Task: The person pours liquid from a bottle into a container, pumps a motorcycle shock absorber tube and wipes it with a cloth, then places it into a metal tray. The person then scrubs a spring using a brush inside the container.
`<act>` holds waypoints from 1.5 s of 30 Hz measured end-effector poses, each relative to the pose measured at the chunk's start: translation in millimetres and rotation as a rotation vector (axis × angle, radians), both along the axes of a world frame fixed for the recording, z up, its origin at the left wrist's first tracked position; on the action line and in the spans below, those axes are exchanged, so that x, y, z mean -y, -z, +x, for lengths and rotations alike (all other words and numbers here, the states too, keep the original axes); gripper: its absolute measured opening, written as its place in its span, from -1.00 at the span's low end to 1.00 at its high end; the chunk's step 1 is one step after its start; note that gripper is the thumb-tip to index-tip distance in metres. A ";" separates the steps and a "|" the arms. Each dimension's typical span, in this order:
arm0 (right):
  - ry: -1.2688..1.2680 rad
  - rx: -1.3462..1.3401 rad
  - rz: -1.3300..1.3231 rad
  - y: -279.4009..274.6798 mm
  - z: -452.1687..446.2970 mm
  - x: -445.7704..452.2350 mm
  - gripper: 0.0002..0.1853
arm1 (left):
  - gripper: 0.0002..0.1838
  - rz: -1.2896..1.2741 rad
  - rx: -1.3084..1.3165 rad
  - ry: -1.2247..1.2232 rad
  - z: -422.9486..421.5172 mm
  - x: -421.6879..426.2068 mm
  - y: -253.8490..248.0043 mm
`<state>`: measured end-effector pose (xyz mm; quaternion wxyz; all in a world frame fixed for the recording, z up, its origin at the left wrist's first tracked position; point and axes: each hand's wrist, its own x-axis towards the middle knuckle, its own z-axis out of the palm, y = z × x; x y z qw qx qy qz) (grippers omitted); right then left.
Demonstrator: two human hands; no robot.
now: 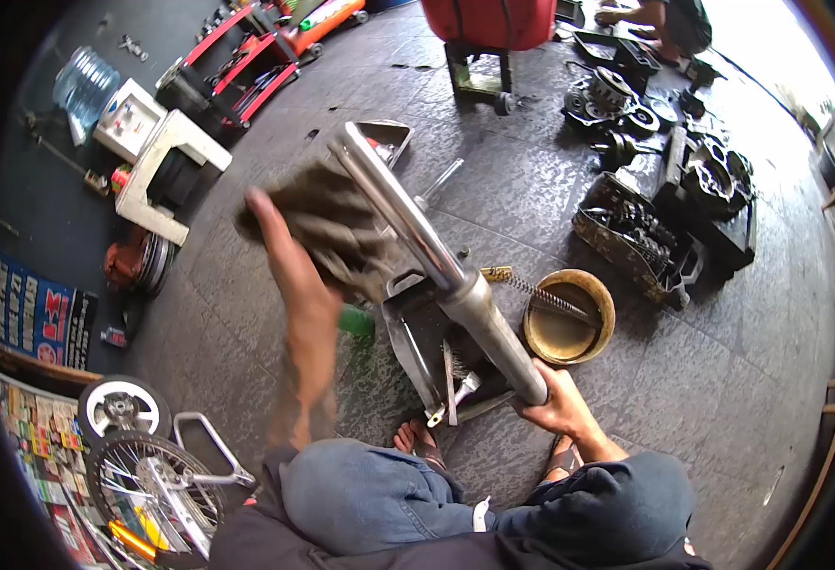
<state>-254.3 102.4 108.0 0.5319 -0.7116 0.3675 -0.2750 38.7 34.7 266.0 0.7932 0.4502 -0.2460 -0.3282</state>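
A metal fork tube slants across the middle, its polished chrome end up and its dull grey end down. My right hand is wrapped round the grey lower end. Beside the chrome part, my left hand holds a brown rag, blurred by motion; its thumb points up. Below the tube lies a dark tray with a brush and tools in it. A yellow bowl of murky liquid stands to the right, with a long spring resting over its rim. A green bottle is partly behind my left arm.
Greasy engine parts and a black crate lie at the right. A red chair and a crouching person are at the back. A white stool, a red tool cart and wheels stand at the left.
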 end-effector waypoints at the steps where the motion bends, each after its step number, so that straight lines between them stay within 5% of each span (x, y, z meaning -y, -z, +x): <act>1: 0.023 0.046 -0.052 -7.7 4.5 5.0 -0.56 | -0.12 0.051 0.056 0.082 -18.5 -18.7 14.4; 3: 0.061 0.081 -0.083 -16.8 11.0 15.1 -0.54 | -0.10 0.112 0.416 -0.137 -19.3 -43.4 83.5; 5: 0.064 0.074 -0.131 -25.2 16.1 21.7 -0.52 | -0.13 -0.289 0.255 0.337 -23.5 -43.6 118.4; 6: 0.079 0.020 -0.107 -29.0 19.2 23.4 -0.51 | -0.16 -0.686 -0.339 1.010 -32.9 -37.8 108.3; 8: 0.123 -0.070 -0.073 -37.1 25.5 22.7 -0.50 | -0.23 -0.774 -0.254 1.272 -39.8 -26.6 90.0; 10: 0.101 -0.027 -0.091 -34.8 30.2 17.4 -0.49 | -0.32 -0.160 -0.221 0.762 -85.3 -31.5 61.6; 12: 0.030 0.090 -0.148 -29.3 33.2 20.2 -0.42 | -0.28 -0.055 -0.485 0.992 -94.5 -29.1 57.1; 14: -0.142 0.269 0.162 -30.2 29.2 24.3 -0.32 | -0.33 -0.188 -0.367 1.110 -91.7 -24.0 72.7; 15: -0.300 0.276 0.590 -25.5 19.5 23.9 -0.25 | -0.37 -0.300 -0.301 1.213 -90.8 -20.9 74.8; 17: -0.513 0.358 0.730 10.5 15.7 14.7 -0.23 | -0.47 -0.438 -0.491 1.278 -113.4 -32.7 52.7; 18: -0.578 0.183 0.597 23.8 18.9 12.7 -0.21 | -0.47 -0.450 -0.494 1.275 -115.0 -33.5 45.4; 21: -0.478 0.290 0.320 25.3 19.2 9.0 -0.06 | -0.53 -0.338 -0.215 1.023 -109.2 -28.3 27.2; 23: -0.151 0.248 0.102 3.3 24.6 6.9 -0.01 | -0.57 -0.212 -0.043 0.866 -102.8 -30.4 24.4; 24: 0.077 0.252 -0.095 -13.1 29.3 2.1 -0.12 | -0.66 0.064 0.098 0.603 -102.5 -22.5 12.9; 25: 0.183 0.041 -0.456 -4.0 30.9 -0.9 -0.17 | -0.72 -0.009 -0.195 0.507 -118.6 -28.6 1.2; 27: 0.241 0.070 -0.371 12.0 41.5 15.5 -0.23 | -0.72 -0.026 -0.023 0.238 -111.5 -14.3 18.9; 30: 0.058 0.172 -0.056 -10.0 42.1 8.3 -0.54 | -0.70 0.061 -0.137 0.742 -95.8 -15.4 15.0; 34: -0.583 0.251 0.564 12.1 18.4 14.3 -0.74 | -0.69 -0.425 -0.177 1.361 -82.0 5.6 45.9; 37: -0.758 0.252 0.739 12.7 14.2 14.0 -0.73 | -0.69 -0.451 -0.250 1.393 -91.3 -9.6 38.0; 41: -0.444 0.245 0.513 -12.9 19.9 15.7 -0.55 | -0.68 -0.186 -0.033 0.988 -95.5 -24.6 16.6; 43: -0.007 0.252 -0.222 5.8 33.7 21.8 -0.44 | -0.67 0.001 0.087 0.702 -99.6 -21.4 7.0; 45: 0.121 0.161 -0.387 3.2 31.8 38.4 -0.44 | -0.68 -0.002 0.000 0.460 -114.6 -18.9 -0.8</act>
